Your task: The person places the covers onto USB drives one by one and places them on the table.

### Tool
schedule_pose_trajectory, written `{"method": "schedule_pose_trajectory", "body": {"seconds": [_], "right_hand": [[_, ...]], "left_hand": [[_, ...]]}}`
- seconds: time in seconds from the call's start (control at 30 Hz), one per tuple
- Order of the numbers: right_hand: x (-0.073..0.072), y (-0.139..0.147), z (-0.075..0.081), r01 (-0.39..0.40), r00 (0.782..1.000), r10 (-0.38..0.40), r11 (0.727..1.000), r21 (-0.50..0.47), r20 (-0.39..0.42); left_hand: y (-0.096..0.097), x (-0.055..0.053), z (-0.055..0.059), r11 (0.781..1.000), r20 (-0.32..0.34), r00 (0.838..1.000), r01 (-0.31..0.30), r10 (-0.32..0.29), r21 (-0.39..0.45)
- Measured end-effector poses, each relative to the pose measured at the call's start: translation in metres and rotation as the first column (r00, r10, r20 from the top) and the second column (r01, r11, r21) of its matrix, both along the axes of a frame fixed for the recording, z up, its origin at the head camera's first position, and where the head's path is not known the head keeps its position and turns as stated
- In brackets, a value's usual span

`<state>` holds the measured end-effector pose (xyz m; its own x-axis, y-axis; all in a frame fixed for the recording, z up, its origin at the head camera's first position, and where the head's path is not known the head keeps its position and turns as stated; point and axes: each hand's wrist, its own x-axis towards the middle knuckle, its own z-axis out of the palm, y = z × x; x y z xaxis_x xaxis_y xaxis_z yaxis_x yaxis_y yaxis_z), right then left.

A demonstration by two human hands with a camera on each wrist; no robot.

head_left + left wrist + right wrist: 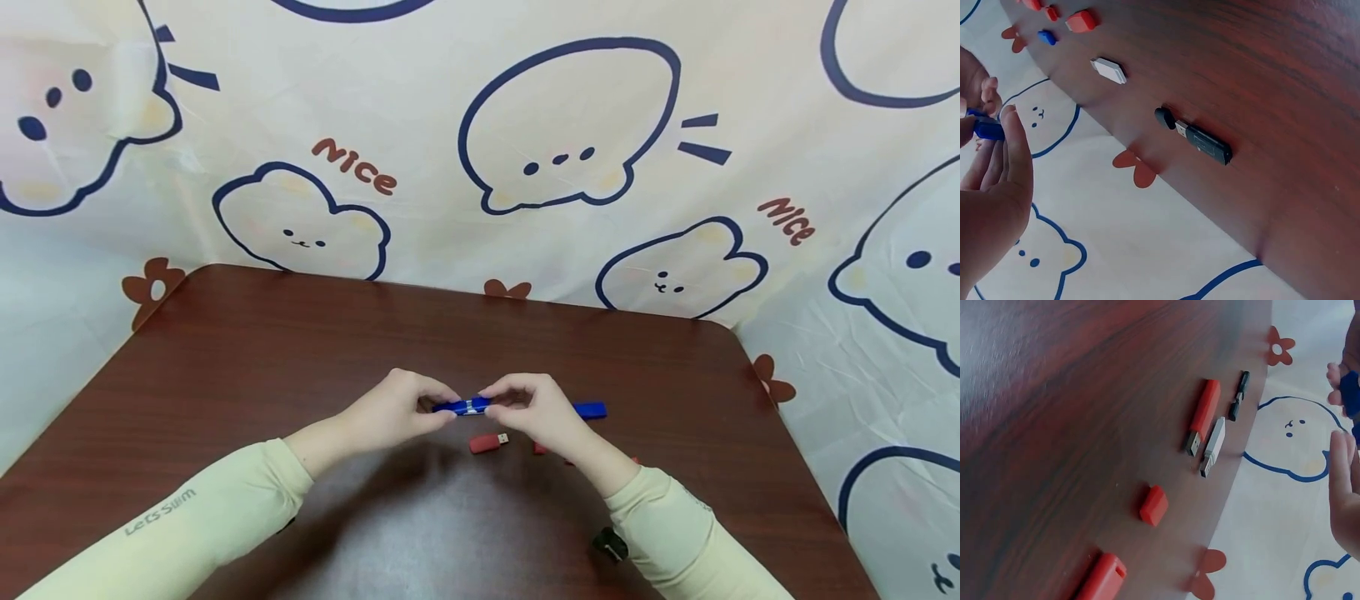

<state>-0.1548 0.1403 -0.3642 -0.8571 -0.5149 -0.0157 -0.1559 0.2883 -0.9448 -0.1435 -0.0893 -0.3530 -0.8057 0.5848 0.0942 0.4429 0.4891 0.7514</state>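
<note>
Over the middle of the table, my left hand (393, 408) and right hand (536, 408) hold a blue USB stick (471, 406) between them. Each pinches one end with thumb and fingers. Silver metal shows between its two blue parts; which end is the cap I cannot tell. In the left wrist view, part of the blue stick (989, 129) shows at the left edge. A red USB stick (487, 442), its metal plug bare, lies just below the hands. Beyond the right hand lies a flat blue piece (590, 410), partly hidden by that hand.
A black USB stick (1209, 145) lies beside its black cap (1164, 117), near a white USB stick (1110, 70). In the right wrist view, a red cap (1154, 505) and another red piece (1104, 579) lie closer. A patterned cloth (420, 108) borders the brown table (300, 333).
</note>
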Motion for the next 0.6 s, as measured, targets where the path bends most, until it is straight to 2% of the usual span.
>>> {"method": "schedule_pose_trajectory", "body": {"seconds": [0.07,0.13,0.2,0.27,0.37,0.47,0.6], "right_hand": [[-0.0011,0.0018,0.0007,0.033,0.993,-0.025,0.997,-0.063,0.119],[-0.0026,0.0035,0.0012,0.081,0.975,-0.056,0.990,-0.112,0.215],[-0.0037,0.0048,0.0014,0.129,0.962,-0.094,0.984,-0.126,0.255],[-0.0045,0.0058,0.0016,0.155,0.964,-0.126,0.981,-0.113,0.234],[-0.0041,0.0056,0.0020,0.160,0.981,-0.153,0.986,-0.048,0.121],[-0.0032,0.0035,0.0024,0.176,0.984,-0.176,0.984,0.000,0.040],[-0.0027,0.0016,0.0031,0.201,0.977,-0.200,0.980,-0.007,0.068]], "left_hand": [[-0.0002,0.0002,0.0001,1.000,0.010,1.000,-0.009,0.009,0.001],[-0.0003,0.0006,0.0005,1.000,0.018,1.000,-0.021,0.021,0.001],[-0.0011,0.0007,0.0000,1.000,0.011,0.999,-0.030,0.030,-0.008],[-0.0017,0.0007,-0.0002,0.999,0.024,0.999,-0.043,0.044,-0.013],[-0.0026,-0.0001,-0.0006,0.998,0.072,0.995,-0.066,0.066,-0.006],[-0.0023,-0.0014,-0.0015,0.997,0.127,0.989,-0.081,0.078,0.016],[-0.0001,-0.0030,-0.0036,0.997,0.173,0.983,-0.063,0.054,0.050]]}}
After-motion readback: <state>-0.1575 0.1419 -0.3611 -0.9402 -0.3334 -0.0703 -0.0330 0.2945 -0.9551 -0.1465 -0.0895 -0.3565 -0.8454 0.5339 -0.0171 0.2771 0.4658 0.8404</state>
